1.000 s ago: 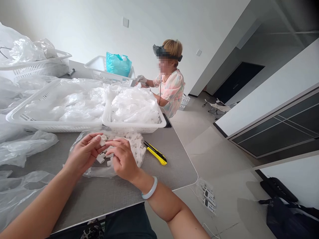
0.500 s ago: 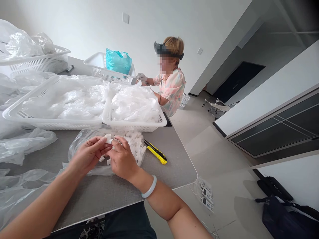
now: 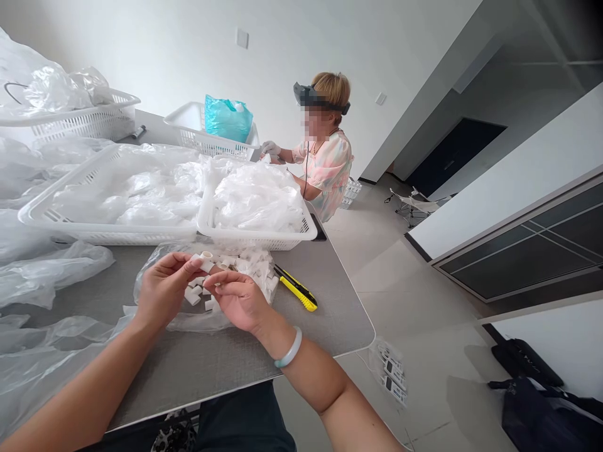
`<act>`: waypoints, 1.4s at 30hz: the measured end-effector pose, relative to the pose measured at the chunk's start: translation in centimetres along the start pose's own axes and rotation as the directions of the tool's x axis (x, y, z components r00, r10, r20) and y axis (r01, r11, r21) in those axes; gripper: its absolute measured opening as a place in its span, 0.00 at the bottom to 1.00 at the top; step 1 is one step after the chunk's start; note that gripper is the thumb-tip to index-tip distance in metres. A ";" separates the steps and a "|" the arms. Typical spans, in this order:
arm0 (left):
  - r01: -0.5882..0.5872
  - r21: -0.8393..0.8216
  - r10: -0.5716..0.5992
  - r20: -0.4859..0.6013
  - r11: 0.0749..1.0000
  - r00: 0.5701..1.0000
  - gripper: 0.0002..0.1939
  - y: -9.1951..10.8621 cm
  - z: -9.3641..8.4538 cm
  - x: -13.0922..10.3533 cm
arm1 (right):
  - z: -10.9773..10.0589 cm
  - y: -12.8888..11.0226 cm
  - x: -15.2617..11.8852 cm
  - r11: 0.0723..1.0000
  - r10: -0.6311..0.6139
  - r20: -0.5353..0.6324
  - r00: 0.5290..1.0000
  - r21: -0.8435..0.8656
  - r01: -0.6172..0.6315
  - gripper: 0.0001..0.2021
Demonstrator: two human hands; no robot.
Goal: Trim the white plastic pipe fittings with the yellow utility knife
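Note:
Between the thumb and fingers of my left hand (image 3: 176, 276) is a white plastic pipe tee (image 3: 202, 262), held above the table with one round opening facing up. My right hand (image 3: 238, 298) is beside it, palm turned partly upward and fingers loosely curled and apart. One of its fingertips is at the tee's right end; whether it reaches inside is hard to make out. Below both hands, more white pipe fittings (image 3: 192, 295) lie on and in a clear plastic bag (image 3: 188, 321). A yellow and black utility knife (image 3: 298, 289) lies right of the bag.
White baskets (image 3: 117, 237) filled with clear plastic bags line the table (image 3: 311, 333) behind my hands. Loose plastic sheeting (image 3: 51, 270) covers the left side. Across the table, a co-worker (image 3: 327, 157) wears a headset and a white glove. A blue bag (image 3: 228, 119) stands in a far basket.
My right hand has turned its palm upward and its fingers have loosened around the tee. My left hand still holds the tee, which now tilts its opening toward me.

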State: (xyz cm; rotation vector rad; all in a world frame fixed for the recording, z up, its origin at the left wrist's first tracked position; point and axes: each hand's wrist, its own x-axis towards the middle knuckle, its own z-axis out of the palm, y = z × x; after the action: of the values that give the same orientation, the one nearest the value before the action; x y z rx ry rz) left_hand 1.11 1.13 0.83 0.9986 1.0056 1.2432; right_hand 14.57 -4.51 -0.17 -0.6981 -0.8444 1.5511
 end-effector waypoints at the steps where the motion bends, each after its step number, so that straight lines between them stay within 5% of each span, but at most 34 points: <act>1: 0.025 -0.012 -0.025 0.004 1.000 1.000 0.22 0.1 0.1 0.0 | 0.1 0.0 -0.1 0.997 -0.038 0.034 0.999 -0.067 0.040 0.05; 4: 0.112 -0.050 -0.111 0.021 0.992 0.994 0.25 0.2 0.1 0.3 | 0.6 0.2 -0.5 0.857 -0.179 0.102 0.979 -0.472 0.206 0.12; 7: 0.189 -0.086 -0.186 0.043 0.978 0.982 0.26 0.1 -0.1 0.7 | 0.5 0.5 -0.8 0.438 -0.291 0.152 0.945 -0.857 0.273 0.16; 10: 0.238 -0.117 -0.232 0.062 0.964 0.971 0.26 0.0 -0.3 1.0 | -0.1 0.8 -0.7 0.139 -0.351 0.239 0.905 -0.943 0.303 0.17; 17: 0.304 -0.130 -0.261 0.269 0.944 0.927 0.24 0.8 -0.1 0.4 | -0.8 0.4 -0.6 0.094 -0.547 0.136 0.826 -0.970 0.222 0.15; 20: 0.277 -0.121 -0.218 0.358 0.953 0.908 0.21 1.1 0.0 0.0 | -0.7 0.1 -0.7 0.009 -0.508 0.178 0.843 -0.977 0.212 0.16; 24: 0.206 -0.055 -0.175 0.344 0.977 0.923 0.23 0.9 0.1 -0.1 | -0.6 0.2 -0.7 -0.113 -0.440 0.260 0.860 -0.966 0.234 0.16; 28: 0.035 0.104 -0.061 0.254 0.994 0.965 0.24 0.3 -0.1 -0.1 | -0.5 0.5 -0.5 0.029 -0.427 0.205 0.881 -0.970 0.240 0.14; 31: -0.098 0.194 0.050 0.237 0.976 0.970 0.23 0.1 -0.2 -0.1 | -0.6 0.5 -0.1 0.356 -0.348 0.049 0.936 -0.917 0.180 0.11; 34: -0.212 0.264 0.149 0.240 0.941 0.959 0.18 0.0 -0.3 -0.1 | -0.7 0.5 0.3 0.729 -0.201 -0.092 0.975 -0.679 0.086 0.08; 36: -0.265 0.294 0.198 0.240 0.918 0.951 0.16 -0.1 -0.3 -0.1 | -0.7 0.4 0.5 0.856 -0.136 -0.145 0.980 -0.515 0.042 0.08; 39: -0.284 0.320 0.216 0.232 0.904 0.948 0.15 -0.2 -0.5 0.0 | -0.6 0.4 0.3 0.863 -0.198 -0.196 0.960 -0.499 0.076 0.09; 42: -0.270 0.332 0.206 0.216 0.904 0.954 0.18 -0.2 -0.7 0.0 | -0.6 0.1 -0.1 0.700 -0.399 -0.169 0.901 -0.691 0.180 0.11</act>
State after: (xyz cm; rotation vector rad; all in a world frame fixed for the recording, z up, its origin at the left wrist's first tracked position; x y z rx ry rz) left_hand 0.49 1.20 0.45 1.5303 1.0112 1.1642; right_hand 15.01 -4.53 -0.55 -1.2187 -1.2141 0.7851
